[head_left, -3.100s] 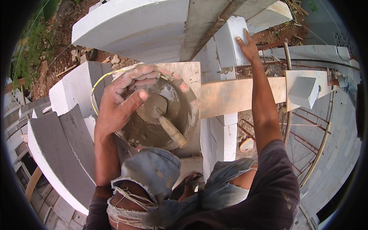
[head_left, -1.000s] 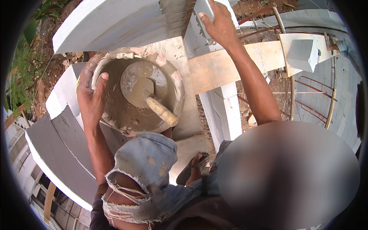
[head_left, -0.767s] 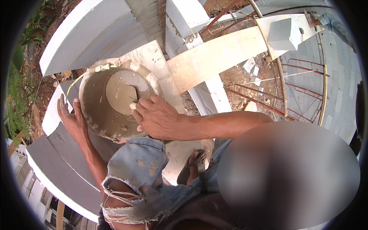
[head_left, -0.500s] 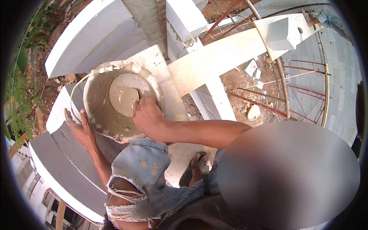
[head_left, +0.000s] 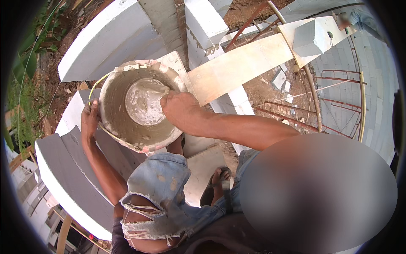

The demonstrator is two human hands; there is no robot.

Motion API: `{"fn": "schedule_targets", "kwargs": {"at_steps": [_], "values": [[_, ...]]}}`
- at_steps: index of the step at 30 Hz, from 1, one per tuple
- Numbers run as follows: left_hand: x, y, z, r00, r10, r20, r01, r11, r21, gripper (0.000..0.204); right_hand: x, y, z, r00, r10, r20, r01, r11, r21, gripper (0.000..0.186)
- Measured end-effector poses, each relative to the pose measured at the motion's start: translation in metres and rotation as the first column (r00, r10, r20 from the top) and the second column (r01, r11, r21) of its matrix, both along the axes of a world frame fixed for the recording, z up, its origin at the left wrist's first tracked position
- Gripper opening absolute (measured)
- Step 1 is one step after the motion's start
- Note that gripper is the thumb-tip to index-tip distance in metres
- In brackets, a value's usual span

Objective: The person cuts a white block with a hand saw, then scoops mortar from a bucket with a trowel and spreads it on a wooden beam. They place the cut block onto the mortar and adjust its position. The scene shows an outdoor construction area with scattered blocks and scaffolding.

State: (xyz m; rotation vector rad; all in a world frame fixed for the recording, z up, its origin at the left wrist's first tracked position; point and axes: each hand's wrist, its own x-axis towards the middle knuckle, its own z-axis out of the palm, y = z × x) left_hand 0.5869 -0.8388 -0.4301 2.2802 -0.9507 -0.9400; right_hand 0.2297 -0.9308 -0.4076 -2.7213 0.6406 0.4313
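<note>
A round bucket (head_left: 109, 91), crusted with mortar on its rim, is tilted toward me. Wet grey mortar (head_left: 144, 106) lies at its bottom. At the bucket's left side, my left hand (head_left: 89, 120) is closed on its edge beside the thin yellowish handle (head_left: 95, 84). My right hand (head_left: 179, 108) reaches over the right rim, its fist wrapped round what looks like a trowel. The trowel's mortar-covered blade (head_left: 160, 90) dips into the mix, and its grip is hidden by my fingers.
Under the bucket is a board (head_left: 175, 63). A light plank (head_left: 245, 63) runs right to a white block (head_left: 311, 38), near another person's hand (head_left: 342, 20). Rusty scaffold bars (head_left: 311, 91) stand at right. A curved block wall (head_left: 80, 169) lies left of my knee.
My left hand has gone from spread fingers to a grip on the bucket's side. The bucket has shifted slightly right and up, and my right hand has moved right and up, stirring the mortar.
</note>
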Motion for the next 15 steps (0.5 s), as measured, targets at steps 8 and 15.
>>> {"fn": "schedule_targets", "kwargs": {"at_steps": [8,15], "values": [[-0.062,-0.013,0.015,0.986,0.083,-0.147,-0.135,0.909,-0.393,0.038,-0.027,-0.005,0.010,0.980,-0.157,0.119,0.134,0.975,0.179,0.035],[-0.097,-0.038,0.036,0.998,0.060,-0.002,-0.056,0.920,-0.388,0.041,-0.046,-0.001,0.022,0.966,-0.258,-0.029,0.253,0.914,0.316,0.031]]}}
